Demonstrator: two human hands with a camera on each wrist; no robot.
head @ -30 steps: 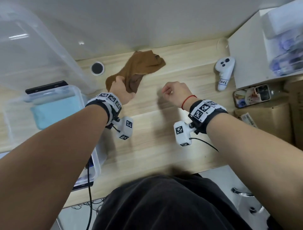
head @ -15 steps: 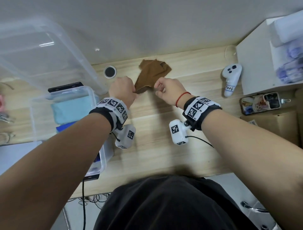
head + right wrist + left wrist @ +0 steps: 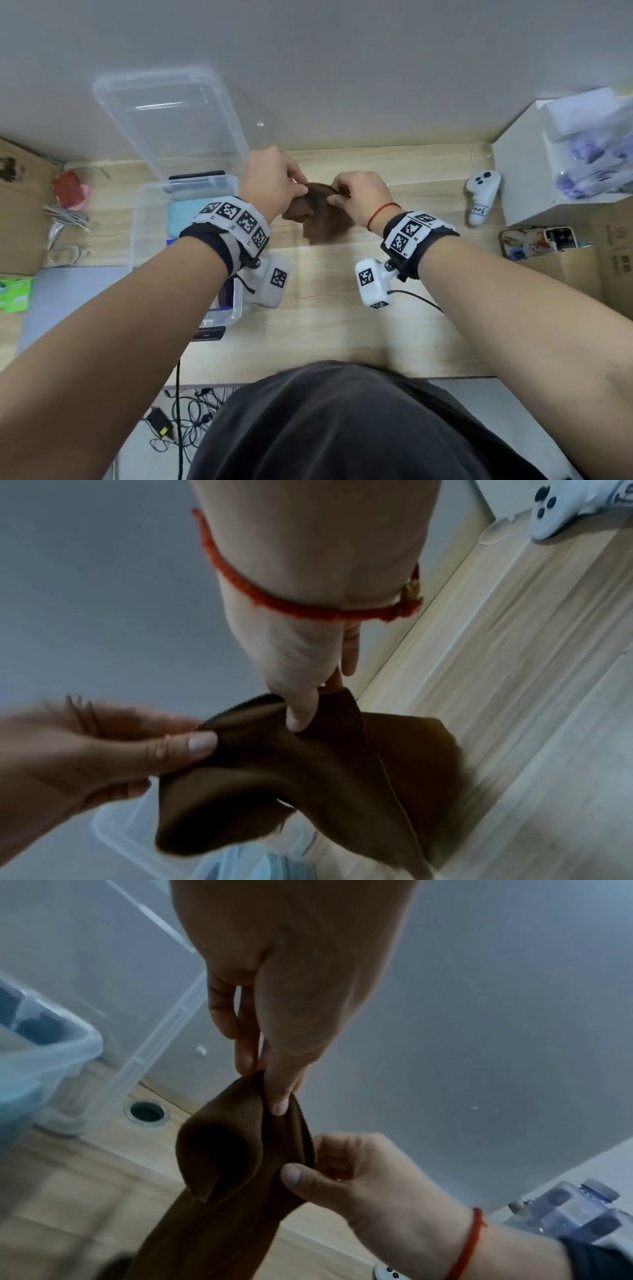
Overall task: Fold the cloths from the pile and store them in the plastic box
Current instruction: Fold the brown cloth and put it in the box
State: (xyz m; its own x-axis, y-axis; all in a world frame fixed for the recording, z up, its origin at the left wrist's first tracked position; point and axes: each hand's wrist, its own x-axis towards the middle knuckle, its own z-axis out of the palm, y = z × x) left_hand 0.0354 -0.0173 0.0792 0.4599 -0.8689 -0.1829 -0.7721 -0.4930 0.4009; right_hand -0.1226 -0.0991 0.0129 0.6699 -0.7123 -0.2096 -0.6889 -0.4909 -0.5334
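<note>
Both hands have come together and lifted the brown cloth [image 3: 322,219] off the wooden surface [image 3: 325,318], where a second ago only the left hand touched it and the right hand was apart from it.

Nearest to the camera is the dark shirt [image 3: 342,421] of the person, and below the edge of the surface lie some cables [image 3: 185,411] on the floor. Further forward, the left hand [image 3: 270,181] pinches the upper edge of the cloth between thumb and fingers [image 3: 246,1042]. The right hand [image 3: 363,198], with a red string [image 3: 382,214] around its wrist, pinches the same edge just beside it, thumb pressed on the fabric. The cloth hangs down from the two hands in loose folds, above the surface; whether its lower end touches the wood I cannot tell.

To the left of the hands stands the clear plastic box [image 3: 144,212], open, with a light blue folded cloth [image 3: 180,219] inside. Behind it, the transparent lid [image 3: 171,116] leans against the grey wall. On the right side, a white controller [image 3: 481,197] lies on the surface, and a phone [image 3: 537,241] lies near a white box [image 3: 520,178].
</note>
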